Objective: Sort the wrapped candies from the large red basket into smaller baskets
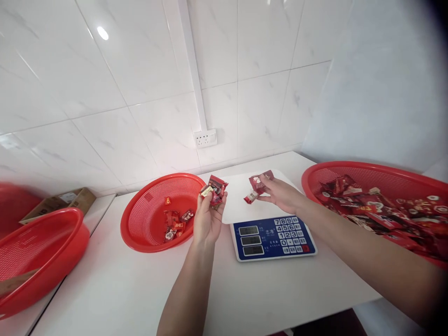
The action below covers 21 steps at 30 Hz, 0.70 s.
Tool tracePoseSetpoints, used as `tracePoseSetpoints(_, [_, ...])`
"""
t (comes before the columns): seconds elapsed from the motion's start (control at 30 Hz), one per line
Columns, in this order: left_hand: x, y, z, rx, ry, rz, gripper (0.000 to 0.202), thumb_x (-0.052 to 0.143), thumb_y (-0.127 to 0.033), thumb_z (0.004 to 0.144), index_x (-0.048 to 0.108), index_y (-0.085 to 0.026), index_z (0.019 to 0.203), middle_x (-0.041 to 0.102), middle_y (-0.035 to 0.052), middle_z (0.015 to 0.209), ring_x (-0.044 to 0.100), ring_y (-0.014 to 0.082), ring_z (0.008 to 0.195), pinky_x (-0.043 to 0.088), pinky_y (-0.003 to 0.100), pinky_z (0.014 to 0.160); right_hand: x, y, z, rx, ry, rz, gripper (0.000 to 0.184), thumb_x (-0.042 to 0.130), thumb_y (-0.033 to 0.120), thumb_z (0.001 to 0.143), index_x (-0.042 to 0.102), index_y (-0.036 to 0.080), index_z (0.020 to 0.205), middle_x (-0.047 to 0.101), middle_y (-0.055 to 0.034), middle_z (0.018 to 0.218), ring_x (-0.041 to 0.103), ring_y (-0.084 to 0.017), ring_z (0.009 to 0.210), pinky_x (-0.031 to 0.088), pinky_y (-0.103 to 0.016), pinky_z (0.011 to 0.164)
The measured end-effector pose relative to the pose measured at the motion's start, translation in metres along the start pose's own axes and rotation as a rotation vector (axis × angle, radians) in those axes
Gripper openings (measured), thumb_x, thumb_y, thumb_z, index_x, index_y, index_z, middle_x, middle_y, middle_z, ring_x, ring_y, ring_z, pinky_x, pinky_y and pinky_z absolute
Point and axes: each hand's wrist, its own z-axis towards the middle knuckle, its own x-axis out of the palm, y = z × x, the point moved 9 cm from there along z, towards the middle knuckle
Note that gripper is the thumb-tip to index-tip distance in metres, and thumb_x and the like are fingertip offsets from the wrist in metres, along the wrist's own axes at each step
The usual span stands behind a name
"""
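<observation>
My left hand (209,215) is raised above the white table (115,284), fingers closed on a few red wrapped candies (214,188). It hovers between the small red basket (140,231) and the scale (269,235). My right hand (280,192) is over the scale's white platform (238,191) and pinches red candy packets (258,184). The small basket holds several red candies (177,223). The scale's blue panel has a keypad and three dark displays.
A large red basket (315,173) full of red candy packets stands at the right. Another red basket (42,254) sits at the left edge, with cardboard boxes (59,203) behind it. A wall socket (205,138) is on the tiled wall.
</observation>
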Motion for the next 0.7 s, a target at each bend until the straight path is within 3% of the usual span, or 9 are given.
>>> tracePoseSetpoints(0.13, [0.001,-0.019,-0.004,0.033,-0.015,-0.006,0.019,0.051,-0.013,0.09,0.056,-0.014,0.108,0.068,0.0105,0.109,0.069,0.0167,0.093,0.056,0.021,0.079,-0.015,0.01,0.003,-0.064,-0.089,-0.144,0.034,0.041,0.048,0.094,0.056,0.023,0.11,0.059,-0.0078,0.124,0.053,-0.018,0.118,0.054,-0.028,0.086])
tracePoseSetpoints(0.23, [0.002,-0.03,-0.008,0.06,-0.019,-0.023,0.019,0.051,-0.014,0.09,0.057,-0.015,0.108,0.066,0.0106,0.115,0.068,0.0172,0.099,0.056,0.024,0.082,-0.031,0.019,0.002,-0.098,-0.184,-0.342,0.035,0.047,0.048,0.09,0.057,0.02,0.107,0.063,-0.0102,0.115,0.061,-0.019,0.1,0.054,-0.027,0.072])
tracePoseSetpoints(0.37, [0.005,-0.036,-0.012,0.063,0.004,-0.007,0.019,0.054,-0.016,0.089,0.059,-0.015,0.108,0.065,0.0102,0.118,0.067,0.0176,0.101,0.055,0.023,0.084,-0.042,0.01,0.003,-0.056,-0.136,-0.589,0.048,0.055,0.052,0.083,0.053,0.019,0.117,0.068,-0.0105,0.099,0.063,-0.019,0.079,0.049,-0.027,0.058])
tracePoseSetpoints(0.47, [0.008,-0.038,-0.016,0.055,0.04,0.007,0.018,0.054,-0.018,0.09,0.06,-0.016,0.107,0.066,0.0095,0.118,0.067,0.0168,0.101,0.055,0.021,0.082,-0.052,0.005,-0.002,-0.051,-0.18,-0.824,0.061,0.058,0.05,0.082,0.042,0.021,0.134,0.066,-0.011,0.111,0.064,-0.024,0.091,0.051,-0.034,0.072])
tracePoseSetpoints(0.57, [0.01,-0.041,-0.021,0.059,0.048,0.012,0.017,0.049,-0.018,0.092,0.061,-0.017,0.104,0.068,0.0059,0.113,0.068,0.0152,0.098,0.056,0.02,0.079,-0.057,0.017,-0.02,-0.19,-0.304,-0.974,0.064,0.058,0.044,0.082,0.037,0.025,0.14,0.058,-0.0089,0.128,0.058,-0.027,0.109,0.048,-0.04,0.086])
tracePoseSetpoints(0.7, [0.012,-0.047,-0.024,0.079,0.053,0.07,0.017,0.047,-0.021,0.093,0.063,-0.02,0.099,0.072,0.0015,0.096,0.07,0.0118,0.084,0.056,0.017,0.07,-0.053,0.021,-0.059,-0.282,-0.326,-0.884,0.044,0.053,0.044,0.085,0.053,0.028,0.126,0.062,-0.0049,0.123,0.06,-0.025,0.104,0.051,-0.039,0.085])
